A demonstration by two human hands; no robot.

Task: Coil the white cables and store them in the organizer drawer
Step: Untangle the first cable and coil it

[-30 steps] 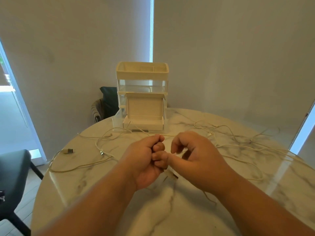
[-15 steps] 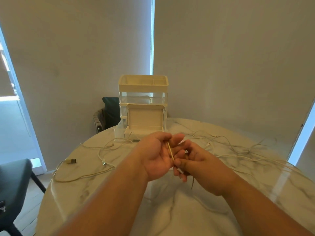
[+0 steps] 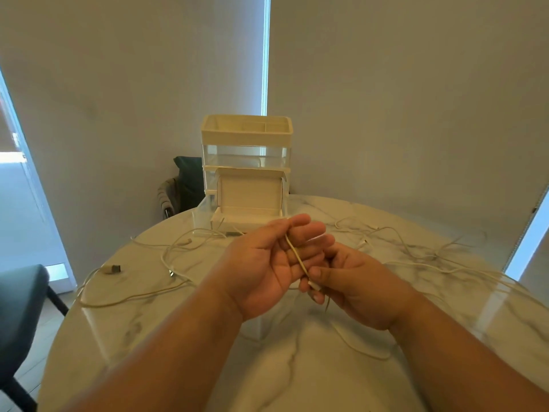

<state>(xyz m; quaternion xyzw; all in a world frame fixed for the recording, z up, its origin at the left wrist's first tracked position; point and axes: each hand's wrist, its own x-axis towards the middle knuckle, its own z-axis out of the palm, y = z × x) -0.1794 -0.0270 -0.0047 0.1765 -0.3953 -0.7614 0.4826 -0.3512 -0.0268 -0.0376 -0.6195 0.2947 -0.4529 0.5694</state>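
Note:
A thin white cable (image 3: 297,254) runs across the open palm of my left hand (image 3: 267,263), from its fingertips down to my right hand (image 3: 353,278). My right thumb and fingers pinch the cable's plug end just below the left palm. The rest of this cable trails down onto the table (image 3: 297,367) under my right wrist. The cream organizer (image 3: 246,173) stands at the table's far edge, its lower drawer (image 3: 246,217) pulled open toward me. More white cables lie loose on the left (image 3: 124,297) and on the right (image 3: 416,257).
A cable with a grey plug (image 3: 112,269) lies at the table's left edge. A dark chair (image 3: 17,307) stands at the left, another dark chair (image 3: 185,185) behind the organizer. The round marble table ends near the wall at the back.
My hands rose from the table and parted from a closed clasp; the left palm has turned up and open, with the cable now stretched across it to my right fingers.

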